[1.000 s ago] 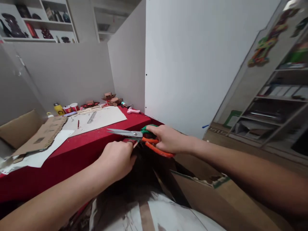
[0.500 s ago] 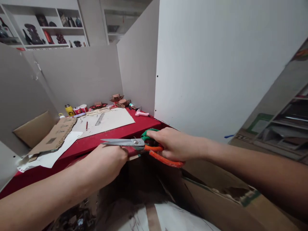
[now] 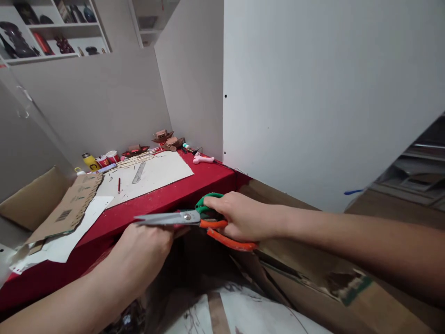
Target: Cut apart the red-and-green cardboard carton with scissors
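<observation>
In the head view, my right hand point(image 3: 241, 215) is closed round the handles of a pair of scissors point(image 3: 174, 217). One handle is green and the other orange. Its metal blades point left, look nearly closed, and pass just above the knuckles of my left hand point(image 3: 149, 239). That left hand is curled in at the table's front edge, with its fingers mostly hidden below, so what it grips cannot be made out. Beneath both hands lies a dark gap.
On the red-covered table point(image 3: 215, 178) are a cardboard piece point(image 3: 78, 199), white paper point(image 3: 100, 208), a pale board point(image 3: 167, 171) with a ruler point(image 3: 139, 172), small model boats point(image 3: 172, 143) and a pink glue gun point(image 3: 203, 159). Grey-white panels surround it. Cardboard point(image 3: 382, 297) stands at lower right.
The view has turned right and tipped slightly, so the table things sit further left. The scissors and both hands appear a little lower and further left; the blades look nearer together.
</observation>
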{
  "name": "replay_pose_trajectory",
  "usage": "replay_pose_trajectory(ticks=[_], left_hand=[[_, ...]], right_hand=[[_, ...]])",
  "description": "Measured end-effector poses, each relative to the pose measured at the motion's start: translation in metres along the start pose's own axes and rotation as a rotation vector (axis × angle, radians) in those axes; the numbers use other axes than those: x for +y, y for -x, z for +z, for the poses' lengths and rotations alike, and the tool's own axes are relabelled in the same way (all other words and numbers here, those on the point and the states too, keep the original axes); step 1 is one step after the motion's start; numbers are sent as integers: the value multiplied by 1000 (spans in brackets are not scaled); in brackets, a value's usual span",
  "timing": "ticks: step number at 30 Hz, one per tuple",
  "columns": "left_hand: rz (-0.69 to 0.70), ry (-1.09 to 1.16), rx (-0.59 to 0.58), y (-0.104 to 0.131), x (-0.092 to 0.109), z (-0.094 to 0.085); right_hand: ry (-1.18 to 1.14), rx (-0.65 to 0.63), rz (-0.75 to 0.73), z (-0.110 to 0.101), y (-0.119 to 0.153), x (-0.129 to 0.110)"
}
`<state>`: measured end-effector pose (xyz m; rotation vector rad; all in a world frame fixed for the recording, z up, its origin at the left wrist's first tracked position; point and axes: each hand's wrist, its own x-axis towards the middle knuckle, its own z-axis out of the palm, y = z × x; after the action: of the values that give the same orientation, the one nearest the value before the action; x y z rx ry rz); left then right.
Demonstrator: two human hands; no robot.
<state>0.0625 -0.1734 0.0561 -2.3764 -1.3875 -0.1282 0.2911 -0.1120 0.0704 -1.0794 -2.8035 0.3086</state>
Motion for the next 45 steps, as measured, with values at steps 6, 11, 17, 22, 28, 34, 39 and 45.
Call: replay_pose_trajectory(ticks=[6,11,17,22,28,34,39,45], left_hand=[[-84,-143,38,-32,18,15],[47,-114,-53,-25,17,20],[377,-274,-14,14,20,1],[487,-304,50,25,18,-17],[261,-197,251,8,15,5],[-135,168,415,-21,32,39],[-136,507,236,-39,33,40],[-80,1048,189,-35,26,23]], right_hand=[[39,109,144,11,-13,2],[103,115,161,17,-12,-2],[93,-80,-40,1,5,-13],[16,-94,-90,-4,16,-13],[-9,7,23,5,14,2],[-31,153,189,24,6,5],[-84,217,231,37,7,7],[-156,286,110,32,25,19]])
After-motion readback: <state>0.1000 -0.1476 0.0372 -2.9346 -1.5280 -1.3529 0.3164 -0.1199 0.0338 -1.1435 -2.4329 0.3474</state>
